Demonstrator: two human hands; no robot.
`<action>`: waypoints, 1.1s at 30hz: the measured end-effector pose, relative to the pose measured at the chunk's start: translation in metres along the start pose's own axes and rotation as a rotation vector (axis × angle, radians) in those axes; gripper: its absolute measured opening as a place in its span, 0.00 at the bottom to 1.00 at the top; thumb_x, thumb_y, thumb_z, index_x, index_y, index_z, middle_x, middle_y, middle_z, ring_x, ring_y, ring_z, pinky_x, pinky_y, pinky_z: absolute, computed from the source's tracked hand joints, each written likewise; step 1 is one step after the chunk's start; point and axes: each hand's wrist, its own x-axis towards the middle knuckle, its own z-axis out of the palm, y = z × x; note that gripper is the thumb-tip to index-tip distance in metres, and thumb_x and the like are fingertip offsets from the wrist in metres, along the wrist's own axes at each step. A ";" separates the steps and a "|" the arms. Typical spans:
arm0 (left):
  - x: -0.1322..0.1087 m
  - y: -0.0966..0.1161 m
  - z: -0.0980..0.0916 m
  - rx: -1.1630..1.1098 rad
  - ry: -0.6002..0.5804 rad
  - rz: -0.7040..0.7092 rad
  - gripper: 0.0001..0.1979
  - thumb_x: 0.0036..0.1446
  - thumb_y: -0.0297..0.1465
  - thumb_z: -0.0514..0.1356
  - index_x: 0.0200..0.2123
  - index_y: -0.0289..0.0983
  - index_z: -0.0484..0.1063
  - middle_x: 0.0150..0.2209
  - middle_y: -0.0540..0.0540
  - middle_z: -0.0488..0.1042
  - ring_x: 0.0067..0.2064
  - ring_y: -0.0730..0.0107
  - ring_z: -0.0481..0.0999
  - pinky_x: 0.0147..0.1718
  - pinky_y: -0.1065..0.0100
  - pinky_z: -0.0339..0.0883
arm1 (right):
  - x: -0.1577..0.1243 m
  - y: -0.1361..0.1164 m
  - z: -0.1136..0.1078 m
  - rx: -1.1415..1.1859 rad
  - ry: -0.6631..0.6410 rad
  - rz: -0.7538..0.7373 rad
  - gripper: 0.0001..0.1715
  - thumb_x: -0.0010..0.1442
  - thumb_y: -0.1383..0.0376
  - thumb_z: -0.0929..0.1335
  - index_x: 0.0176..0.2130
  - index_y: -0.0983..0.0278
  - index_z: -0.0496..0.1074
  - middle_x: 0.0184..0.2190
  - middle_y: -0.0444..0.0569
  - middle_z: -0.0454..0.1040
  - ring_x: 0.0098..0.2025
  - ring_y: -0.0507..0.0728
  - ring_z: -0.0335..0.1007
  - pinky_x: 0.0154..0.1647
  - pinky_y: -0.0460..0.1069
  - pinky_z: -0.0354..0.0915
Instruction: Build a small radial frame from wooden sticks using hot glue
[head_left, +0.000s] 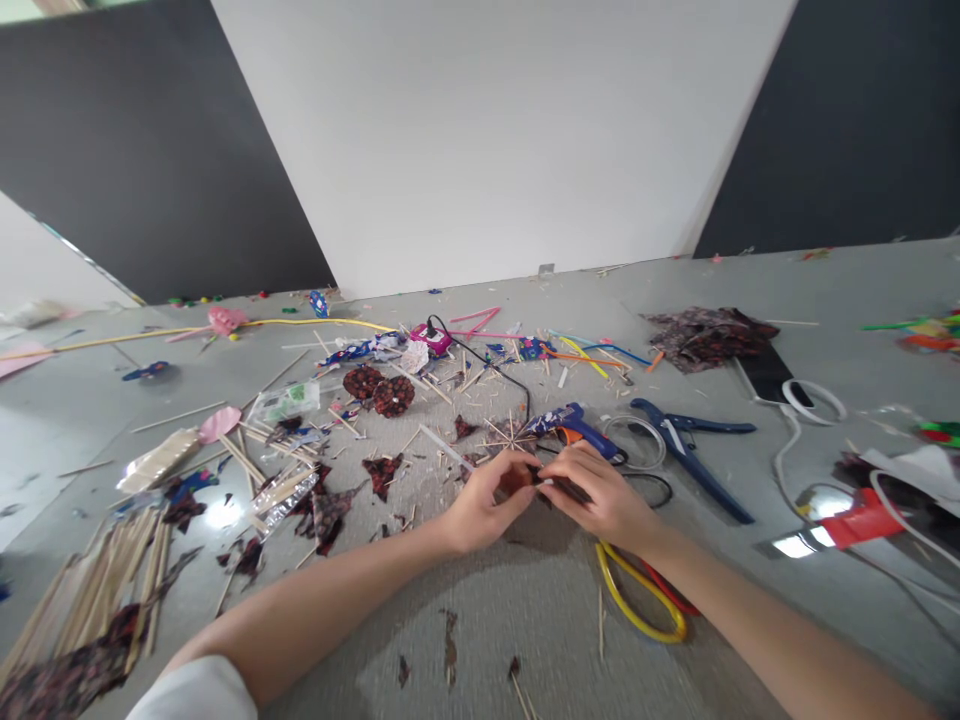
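Observation:
My left hand and my right hand meet at the middle of the table. Fingertips of both are pinched on a small piece of dark red-and-black patterned cloth, mostly hidden by the fingers. Just beyond them lies a star of thin wooden sticks. A blue glue gun with an orange trigger rests behind my right hand. Under my right forearm, a yellow loop handle shows beside a red one. Two round dark patterned pieces sit farther back on the left.
A blue cutter and a phone with a white cable lie right, near crumpled dark cloth. Bundled wooden sticks and cloth scraps spread left. A pink device with a black cord stands behind.

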 end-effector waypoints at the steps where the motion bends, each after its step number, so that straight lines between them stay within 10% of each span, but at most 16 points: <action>1: 0.000 0.000 0.000 0.000 0.001 0.001 0.20 0.71 0.42 0.60 0.58 0.36 0.70 0.41 0.44 0.73 0.41 0.68 0.72 0.42 0.68 0.67 | 0.000 0.000 0.000 0.001 0.002 0.000 0.07 0.71 0.66 0.71 0.49 0.60 0.72 0.40 0.48 0.77 0.42 0.58 0.71 0.49 0.56 0.67; 33: 0.000 -0.002 0.001 -0.107 0.038 0.014 0.17 0.72 0.41 0.60 0.55 0.36 0.71 0.39 0.46 0.72 0.41 0.68 0.71 0.41 0.68 0.64 | 0.002 -0.003 0.000 -0.005 -0.007 0.030 0.07 0.71 0.66 0.71 0.49 0.59 0.71 0.37 0.47 0.75 0.41 0.58 0.71 0.45 0.55 0.68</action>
